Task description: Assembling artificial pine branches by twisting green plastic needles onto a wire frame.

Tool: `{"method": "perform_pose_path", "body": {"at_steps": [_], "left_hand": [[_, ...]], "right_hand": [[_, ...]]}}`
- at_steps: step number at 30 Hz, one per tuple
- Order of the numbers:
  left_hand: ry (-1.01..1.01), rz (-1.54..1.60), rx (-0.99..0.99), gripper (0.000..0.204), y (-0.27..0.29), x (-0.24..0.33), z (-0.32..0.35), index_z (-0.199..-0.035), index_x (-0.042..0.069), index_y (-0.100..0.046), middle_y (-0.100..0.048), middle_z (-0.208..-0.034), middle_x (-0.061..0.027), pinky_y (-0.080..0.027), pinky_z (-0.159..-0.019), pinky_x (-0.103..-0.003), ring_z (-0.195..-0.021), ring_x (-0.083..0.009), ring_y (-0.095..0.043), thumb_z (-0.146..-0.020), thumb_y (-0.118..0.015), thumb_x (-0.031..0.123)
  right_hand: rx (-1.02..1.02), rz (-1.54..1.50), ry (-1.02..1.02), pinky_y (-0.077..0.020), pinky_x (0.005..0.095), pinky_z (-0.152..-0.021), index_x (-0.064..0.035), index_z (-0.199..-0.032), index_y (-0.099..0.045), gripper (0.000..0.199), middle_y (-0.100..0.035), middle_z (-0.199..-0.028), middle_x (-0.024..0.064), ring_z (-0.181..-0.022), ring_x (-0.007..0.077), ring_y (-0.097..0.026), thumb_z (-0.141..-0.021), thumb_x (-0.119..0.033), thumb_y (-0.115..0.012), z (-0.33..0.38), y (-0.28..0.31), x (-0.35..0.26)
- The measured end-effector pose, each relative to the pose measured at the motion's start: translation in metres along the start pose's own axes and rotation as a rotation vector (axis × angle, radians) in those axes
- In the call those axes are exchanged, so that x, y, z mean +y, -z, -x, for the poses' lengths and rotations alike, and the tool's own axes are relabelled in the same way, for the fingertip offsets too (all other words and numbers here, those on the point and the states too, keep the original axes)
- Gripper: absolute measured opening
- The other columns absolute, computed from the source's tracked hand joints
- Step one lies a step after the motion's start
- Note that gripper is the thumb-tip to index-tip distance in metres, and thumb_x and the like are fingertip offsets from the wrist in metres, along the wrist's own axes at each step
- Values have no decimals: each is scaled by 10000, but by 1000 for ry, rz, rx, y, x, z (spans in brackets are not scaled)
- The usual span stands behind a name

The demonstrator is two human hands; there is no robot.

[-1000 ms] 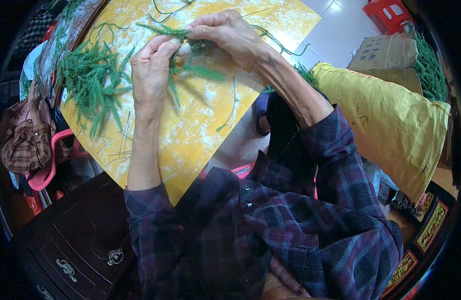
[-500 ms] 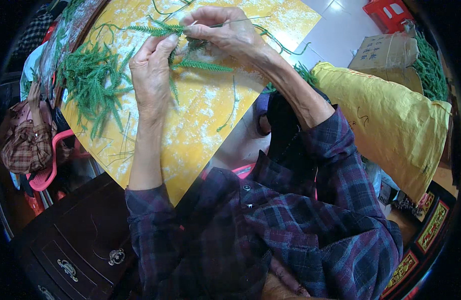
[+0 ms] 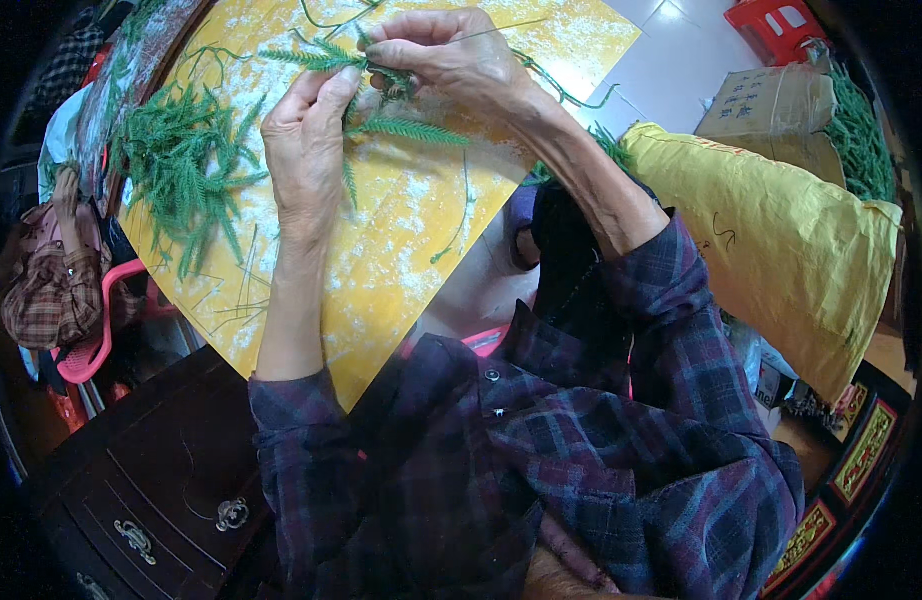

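Between my two hands is a bunch of green artificial fern sprigs [image 3: 406, 128], its fronds pointing left, down and right. My left hand [image 3: 309, 135] pinches the bunch between thumb and fingers. Close beside it, my right hand [image 3: 451, 60] is closed at the joint of the sprigs, thumb against the fingers. A thin wire-like stem [image 3: 506, 29] sticks out rightward from the right hand. Exactly what the right fingertips grip is partly hidden. Left of my left hand lies a pile of loose green sprigs [image 3: 186, 165] on the yellow table [image 3: 381, 270].
Thin stems [image 3: 243, 295] and pale flecks lie scattered on the tabletop. A yellow sack [image 3: 771, 230] stands to the right, before a cardboard box [image 3: 771, 108] of greenery. At the far right is a red stool [image 3: 776, 30]. Another person's plaid sleeve [image 3: 56, 295] shows at left, beside a pink chair [image 3: 106, 320].
My right hand has shifted slightly, and its fingers have closed in nearer the joint of the sprigs. The left hand keeps its hold, moved barely at all.
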State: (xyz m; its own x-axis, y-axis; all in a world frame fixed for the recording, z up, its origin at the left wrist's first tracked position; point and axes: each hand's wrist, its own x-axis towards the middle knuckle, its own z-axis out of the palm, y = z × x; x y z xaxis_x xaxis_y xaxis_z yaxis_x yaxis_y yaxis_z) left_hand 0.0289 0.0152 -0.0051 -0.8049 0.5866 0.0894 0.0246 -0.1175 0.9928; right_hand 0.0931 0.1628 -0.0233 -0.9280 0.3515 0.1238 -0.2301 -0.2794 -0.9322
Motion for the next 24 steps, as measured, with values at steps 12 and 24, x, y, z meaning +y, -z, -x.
{"method": "perform_pose_path", "body": {"at_steps": [12,24], "left_hand": [[-121,-155,54,133,-3,0,1,-923,-23,-635,-632,-811,-24,-448,-684,-220,-728,-69,-541,-861,-589,86],[-971,-1083,-42,310,4,2,-1,-956,64,-647,-588,-877,-51,-339,-899,-394,-997,-269,-509,-653,-657,-1]], "right_hand": [[-100,-9,-111,-428,173,-477,-13,-855,-677,119,-639,-682,28,-518,60,-529,-799,-115,-700,-9,7,2],[11,-325,-368,-528,231,-538,-12,-773,-617,83,-599,-700,24,-601,111,-581,-825,-71,-644,-3,-5,1]]}}
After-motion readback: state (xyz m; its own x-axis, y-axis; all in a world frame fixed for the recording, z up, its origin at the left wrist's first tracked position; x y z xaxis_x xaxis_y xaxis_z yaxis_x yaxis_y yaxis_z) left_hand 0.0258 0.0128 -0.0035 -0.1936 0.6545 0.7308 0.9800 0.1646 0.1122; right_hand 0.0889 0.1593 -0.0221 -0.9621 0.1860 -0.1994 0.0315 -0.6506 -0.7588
